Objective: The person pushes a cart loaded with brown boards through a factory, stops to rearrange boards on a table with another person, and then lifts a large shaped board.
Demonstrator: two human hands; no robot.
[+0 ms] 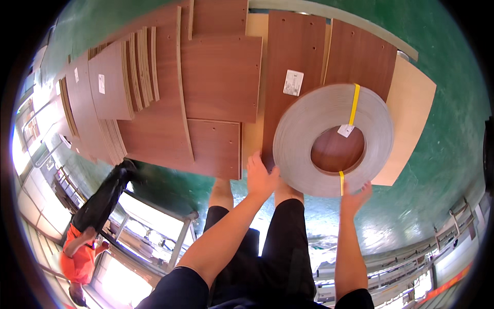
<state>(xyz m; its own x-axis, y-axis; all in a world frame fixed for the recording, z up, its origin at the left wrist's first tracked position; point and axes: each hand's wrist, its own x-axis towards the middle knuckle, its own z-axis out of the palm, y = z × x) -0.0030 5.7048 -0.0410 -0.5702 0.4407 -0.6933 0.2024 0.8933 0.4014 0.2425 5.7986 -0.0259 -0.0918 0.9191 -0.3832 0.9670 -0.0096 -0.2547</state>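
Observation:
A large flat coil of grey edge banding, bound with two yellow straps, lies on brown wood panels. A white tag hangs at its inner rim. My left hand is at the near edge of the panels, just left of the coil. Its fingers point away from me, with nothing seen in them, and the thumb is close to the coil's rim. At the coil's near edge, by the lower strap, is my right hand. Its fingers are apart; whether they press on the rim cannot be told.
Stacked brown boards stretch off to the left, several standing on edge. A pale board sticks out under the right side. Behind on the left, a person in an orange shirt stands near a metal-framed table. The floor is green.

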